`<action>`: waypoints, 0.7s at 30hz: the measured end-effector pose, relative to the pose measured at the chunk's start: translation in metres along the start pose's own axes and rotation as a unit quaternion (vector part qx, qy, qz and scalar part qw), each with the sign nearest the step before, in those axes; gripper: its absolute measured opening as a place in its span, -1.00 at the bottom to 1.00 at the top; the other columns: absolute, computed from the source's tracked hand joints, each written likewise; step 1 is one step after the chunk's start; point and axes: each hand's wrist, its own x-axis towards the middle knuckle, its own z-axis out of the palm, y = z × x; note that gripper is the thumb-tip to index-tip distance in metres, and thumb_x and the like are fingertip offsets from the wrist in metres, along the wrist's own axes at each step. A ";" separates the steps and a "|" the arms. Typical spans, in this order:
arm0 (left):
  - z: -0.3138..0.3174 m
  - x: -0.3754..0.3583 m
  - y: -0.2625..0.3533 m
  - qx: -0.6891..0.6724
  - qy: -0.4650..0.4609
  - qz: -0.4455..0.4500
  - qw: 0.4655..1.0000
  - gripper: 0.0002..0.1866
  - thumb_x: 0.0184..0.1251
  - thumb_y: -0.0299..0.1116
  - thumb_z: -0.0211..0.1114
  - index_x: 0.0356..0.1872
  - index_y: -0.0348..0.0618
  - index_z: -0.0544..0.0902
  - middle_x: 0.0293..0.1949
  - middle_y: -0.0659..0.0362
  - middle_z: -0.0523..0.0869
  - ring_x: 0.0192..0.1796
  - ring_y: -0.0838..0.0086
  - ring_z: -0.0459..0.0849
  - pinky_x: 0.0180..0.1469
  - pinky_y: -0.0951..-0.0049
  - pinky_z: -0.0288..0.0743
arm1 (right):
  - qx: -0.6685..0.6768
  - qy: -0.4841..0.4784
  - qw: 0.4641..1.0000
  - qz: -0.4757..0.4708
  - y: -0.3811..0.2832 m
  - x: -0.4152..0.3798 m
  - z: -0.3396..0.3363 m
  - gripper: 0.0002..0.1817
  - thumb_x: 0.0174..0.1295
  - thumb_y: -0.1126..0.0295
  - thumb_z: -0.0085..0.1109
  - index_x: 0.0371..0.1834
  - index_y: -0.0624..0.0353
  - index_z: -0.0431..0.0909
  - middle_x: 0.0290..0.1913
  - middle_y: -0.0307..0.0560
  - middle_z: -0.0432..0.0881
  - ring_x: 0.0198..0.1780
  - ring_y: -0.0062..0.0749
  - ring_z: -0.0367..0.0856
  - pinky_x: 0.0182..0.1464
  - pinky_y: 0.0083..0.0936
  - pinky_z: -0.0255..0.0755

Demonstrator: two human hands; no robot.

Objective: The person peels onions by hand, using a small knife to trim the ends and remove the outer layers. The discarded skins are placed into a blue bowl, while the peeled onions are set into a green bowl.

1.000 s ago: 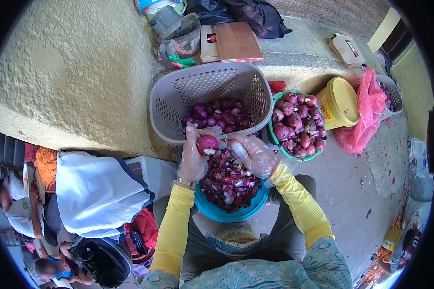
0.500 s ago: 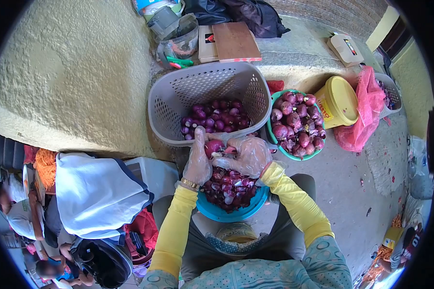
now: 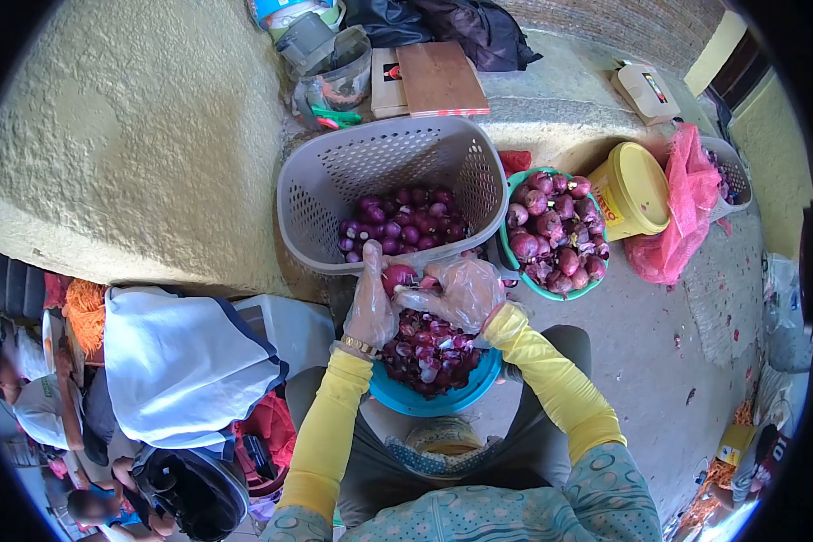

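Note:
A red onion [image 3: 397, 277] is in my left hand [image 3: 371, 305], whose gloved fingers are closed round its left side, thumb pointing up. My right hand [image 3: 465, 294], also in a clear plastic glove, is curled shut against the onion's right side. A small reddish bit shows at its fingertips, but I cannot make out what it is. Directly below my hands, a blue basin [image 3: 397, 397] holds a heap of purple onion skins [image 3: 432, 357]. Beyond them stands a grey perforated basket [image 3: 384, 135] with shiny peeled onions [image 3: 406, 217] in it.
To the right, a green-rimmed basin [image 3: 551, 296] is full of unpeeled onions [image 3: 551, 226]. Past it are a yellow lidded bucket [image 3: 643, 190] and a pink mesh sack [image 3: 668, 244]. A white cloth [image 3: 181, 361] covers something at left. Other people [image 3: 41, 397] sit at the far left.
The onion has shifted slightly in my left hand. My right fingers have moved a little to the left, across its lower side.

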 end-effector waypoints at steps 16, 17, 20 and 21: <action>-0.001 0.002 0.002 0.005 0.022 0.043 0.999 -0.22 0.56 0.43 -0.15 -0.03 -0.16 0.66 -0.12 0.16 0.70 -0.13 0.50 0.65 -0.02 0.43 0.63 | 0.251 -0.159 0.953 0.063 0.015 0.003 0.017 -0.33 0.36 -0.31 0.12 -0.32 0.17 0.76 -0.57 0.11 0.60 -0.49 -0.04 0.62 -0.29 -0.20 0.48; -0.005 0.004 0.000 0.005 0.023 0.044 0.999 -0.22 0.56 0.43 -0.15 -0.03 -0.16 0.66 -0.12 0.16 0.70 -0.13 0.50 0.65 -0.02 0.43 0.63 | 0.243 -0.162 0.956 0.008 0.017 0.002 0.015 -0.35 0.36 -0.30 0.12 -0.33 0.15 0.76 -0.58 0.11 0.59 -0.49 -0.03 0.62 -0.30 -0.19 0.48; -0.004 0.004 0.007 -0.025 0.008 0.050 0.998 -0.21 0.56 0.42 -0.16 -0.01 -0.19 0.65 -0.05 0.11 0.71 -0.04 0.43 0.69 0.09 0.33 0.67 | 0.170 -0.125 0.974 -0.077 0.010 -0.003 -0.001 -0.45 0.38 -0.19 0.16 -0.38 0.12 0.75 -0.58 0.09 0.60 -0.48 -0.04 0.63 -0.32 -0.15 0.48; -0.002 0.002 0.010 -0.040 0.005 0.048 0.998 -0.21 0.56 0.42 -0.16 0.01 -0.19 0.63 -0.03 0.09 0.71 -0.02 0.39 0.69 0.09 0.29 0.69 | 0.104 -0.086 0.985 -0.105 0.008 -0.005 -0.004 -0.52 0.39 -0.09 0.22 -0.41 0.11 0.74 -0.57 0.08 0.61 -0.48 -0.07 0.64 -0.32 -0.11 0.49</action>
